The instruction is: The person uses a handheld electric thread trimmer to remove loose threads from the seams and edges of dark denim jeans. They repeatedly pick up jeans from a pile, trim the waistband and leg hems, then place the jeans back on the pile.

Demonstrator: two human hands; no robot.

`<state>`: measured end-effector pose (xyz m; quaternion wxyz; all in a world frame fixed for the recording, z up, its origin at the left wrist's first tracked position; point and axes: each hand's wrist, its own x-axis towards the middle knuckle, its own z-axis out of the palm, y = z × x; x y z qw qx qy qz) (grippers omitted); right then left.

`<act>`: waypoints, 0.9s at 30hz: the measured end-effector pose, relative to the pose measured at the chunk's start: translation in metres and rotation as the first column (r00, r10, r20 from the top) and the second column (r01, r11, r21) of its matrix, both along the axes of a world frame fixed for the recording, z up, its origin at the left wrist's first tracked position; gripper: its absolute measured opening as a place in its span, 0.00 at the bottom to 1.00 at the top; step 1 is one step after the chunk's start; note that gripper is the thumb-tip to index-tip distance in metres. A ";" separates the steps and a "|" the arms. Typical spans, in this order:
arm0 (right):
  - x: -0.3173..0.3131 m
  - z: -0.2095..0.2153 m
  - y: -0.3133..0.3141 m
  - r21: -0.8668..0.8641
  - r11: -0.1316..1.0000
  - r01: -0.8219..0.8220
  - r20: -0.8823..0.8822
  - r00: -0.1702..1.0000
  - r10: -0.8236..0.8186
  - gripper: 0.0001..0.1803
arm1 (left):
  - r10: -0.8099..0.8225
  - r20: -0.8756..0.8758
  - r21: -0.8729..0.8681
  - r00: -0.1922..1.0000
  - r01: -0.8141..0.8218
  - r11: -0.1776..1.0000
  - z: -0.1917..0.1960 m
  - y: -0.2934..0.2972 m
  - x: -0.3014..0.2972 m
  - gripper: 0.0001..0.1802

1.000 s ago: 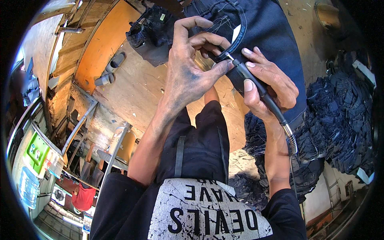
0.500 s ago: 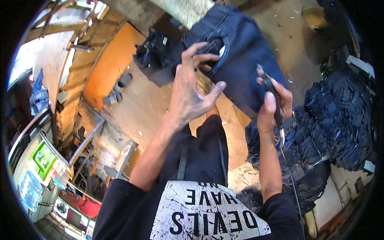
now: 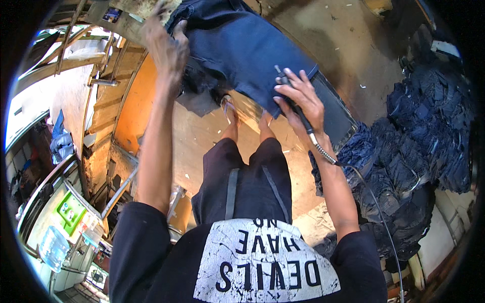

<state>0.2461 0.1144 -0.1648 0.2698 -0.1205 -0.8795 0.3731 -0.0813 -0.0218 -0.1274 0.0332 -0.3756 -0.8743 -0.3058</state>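
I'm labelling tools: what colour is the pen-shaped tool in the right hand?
The tool is mostly black, with a silvery tip, best seen in the head view.

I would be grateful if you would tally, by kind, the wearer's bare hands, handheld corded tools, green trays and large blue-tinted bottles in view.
Bare hands: 2 (left hand, blurred; right hand)
Black corded tool: 1
Green tray: 1
Blue-tinted bottle: 1
Total: 5
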 end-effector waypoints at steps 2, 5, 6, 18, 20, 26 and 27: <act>0.017 0.002 0.004 -0.094 0.990 0.108 -0.084 0.990 -0.116 0.18 | 0.296 -0.196 0.150 0.935 -0.270 0.951 0.002 0.004 0.083 0.52; 0.035 0.002 0.017 -0.164 0.974 0.159 -0.008 0.987 -0.162 0.17 | 0.116 0.764 0.250 0.635 -0.457 0.854 -0.017 0.006 0.222 0.66; 0.039 0.001 0.021 -0.110 0.983 0.148 0.066 0.988 -0.142 0.19 | 0.137 0.874 0.115 0.467 -0.472 0.874 -0.025 0.007 0.241 0.67; 0.073 0.002 0.024 -0.266 0.958 0.104 -0.032 0.993 -0.117 0.12 | -0.051 0.958 0.146 0.283 -0.326 0.934 -0.042 -0.005 0.258 0.42; 0.075 -0.003 0.025 -0.084 0.996 -0.021 -0.086 0.996 0.014 0.15 | -0.115 0.939 0.217 0.323 -0.299 0.929 -0.047 -0.019 0.254 0.33; 0.078 -0.005 0.019 -0.030 0.990 -0.138 -0.065 0.989 0.136 0.12 | -0.179 0.929 0.288 0.324 -0.329 0.900 -0.062 -0.034 0.258 0.23; 0.078 -0.005 0.017 -0.027 0.989 -0.148 -0.066 0.987 0.146 0.13 | -0.186 0.927 0.300 0.325 -0.350 0.887 -0.063 -0.033 0.260 0.22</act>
